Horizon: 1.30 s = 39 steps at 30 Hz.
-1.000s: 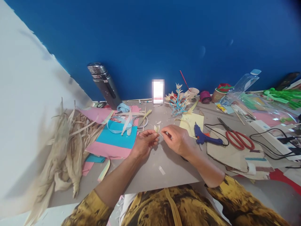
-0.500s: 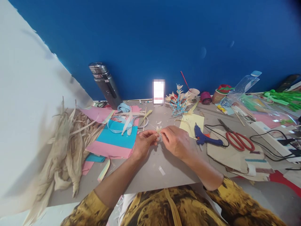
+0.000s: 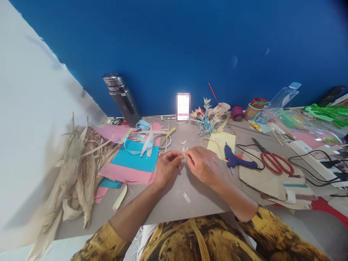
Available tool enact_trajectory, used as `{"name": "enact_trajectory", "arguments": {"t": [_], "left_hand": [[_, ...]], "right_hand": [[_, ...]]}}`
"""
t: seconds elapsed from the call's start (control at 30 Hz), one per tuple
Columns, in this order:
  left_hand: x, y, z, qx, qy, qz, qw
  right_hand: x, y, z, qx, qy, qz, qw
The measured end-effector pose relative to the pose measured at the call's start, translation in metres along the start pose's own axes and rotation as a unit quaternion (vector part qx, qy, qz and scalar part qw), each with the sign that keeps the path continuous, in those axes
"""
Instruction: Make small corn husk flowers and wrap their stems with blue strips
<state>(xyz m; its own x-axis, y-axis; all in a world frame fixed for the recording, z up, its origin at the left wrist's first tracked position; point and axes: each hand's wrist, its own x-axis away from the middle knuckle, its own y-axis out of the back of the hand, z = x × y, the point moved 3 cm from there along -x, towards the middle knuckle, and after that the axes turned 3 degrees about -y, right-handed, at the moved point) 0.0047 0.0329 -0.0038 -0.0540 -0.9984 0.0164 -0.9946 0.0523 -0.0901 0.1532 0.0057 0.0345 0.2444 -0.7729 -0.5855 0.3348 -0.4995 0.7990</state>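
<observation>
Over the middle of the table, my left hand (image 3: 169, 166) and my right hand (image 3: 203, 163) meet fingertip to fingertip, both closed in a pinch. Between them sits a small pale corn-husk flower (image 3: 184, 150), its pointed petals sticking up; its lower part is hidden by the fingers. A thin wire runs close behind my left fingers. Beyond my hands, a bunch of husk flowers (image 3: 207, 117) with blue stems stands near the wall. A blue glue gun (image 3: 239, 159) lies to the right of my right hand, beside red-handled scissors (image 3: 277, 162).
Dried corn husks (image 3: 84, 177) are heaped at the left. Blue paper (image 3: 133, 159) and pink sheets carry a pale blue ribbon. A dark thermos (image 3: 123, 101) stands behind them. Rightward are a yellow sheet (image 3: 221, 143), a paper cup (image 3: 224, 107), a plastic bottle (image 3: 281, 99) and a power strip (image 3: 312, 163).
Both hands stay pinched together in almost the same place, with only slight finger shifts around the small flower. Nothing else on the table has visibly moved.
</observation>
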Motion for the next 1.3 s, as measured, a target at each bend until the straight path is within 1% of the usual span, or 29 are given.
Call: {"name": "enact_trajectory", "arguments": {"t": [0.17,0.3,0.4,0.47,0.53,0.6,0.7,0.8,0.9,1.0,1.07,1.17,1.3], "left_hand": [[0.000,0.000,0.001,-0.006,-0.008,0.007,1.000],[0.001,0.000,0.001,-0.019,-0.017,0.008,1.000],[0.002,0.000,0.000,-0.024,-0.025,0.007,0.999],[0.001,0.000,0.001,-0.010,-0.021,0.010,1.000],[-0.001,0.001,0.003,0.033,0.006,0.010,0.999],[-0.003,0.001,0.007,0.106,0.054,0.017,0.993],[-0.004,-0.001,0.009,0.216,0.122,0.041,0.968],[-0.003,-0.002,0.006,0.282,0.149,0.074,0.945],[-0.001,-0.003,0.002,0.311,0.134,0.128,0.932],[0.000,-0.002,-0.001,0.315,0.113,0.175,0.926],[0.000,-0.002,-0.001,0.315,0.106,0.185,0.925],[-0.001,-0.001,-0.003,0.313,0.098,0.184,0.927],[-0.001,0.000,-0.005,0.313,0.101,0.183,0.926]], "right_hand": [[0.000,0.001,0.000,0.023,-0.004,-0.007,1.000],[0.000,0.001,0.002,0.025,-0.014,0.002,1.000],[0.000,0.002,0.004,0.004,-0.020,0.006,1.000],[-0.001,0.005,0.004,-0.034,-0.028,-0.008,0.999],[-0.001,0.009,0.002,-0.087,-0.044,-0.031,0.995],[-0.001,0.013,-0.003,-0.128,-0.070,-0.054,0.988],[0.001,0.016,-0.013,-0.142,-0.112,-0.064,0.981],[0.006,0.012,-0.019,-0.141,-0.135,-0.044,0.980],[0.014,0.005,-0.022,-0.143,-0.142,-0.020,0.979],[0.019,0.001,-0.028,-0.131,-0.149,0.006,0.980],[0.019,0.000,-0.036,-0.112,-0.150,0.036,0.982],[0.016,0.001,-0.053,-0.071,-0.169,0.086,0.979],[0.011,0.004,-0.067,-0.055,-0.198,0.117,0.972]]}}
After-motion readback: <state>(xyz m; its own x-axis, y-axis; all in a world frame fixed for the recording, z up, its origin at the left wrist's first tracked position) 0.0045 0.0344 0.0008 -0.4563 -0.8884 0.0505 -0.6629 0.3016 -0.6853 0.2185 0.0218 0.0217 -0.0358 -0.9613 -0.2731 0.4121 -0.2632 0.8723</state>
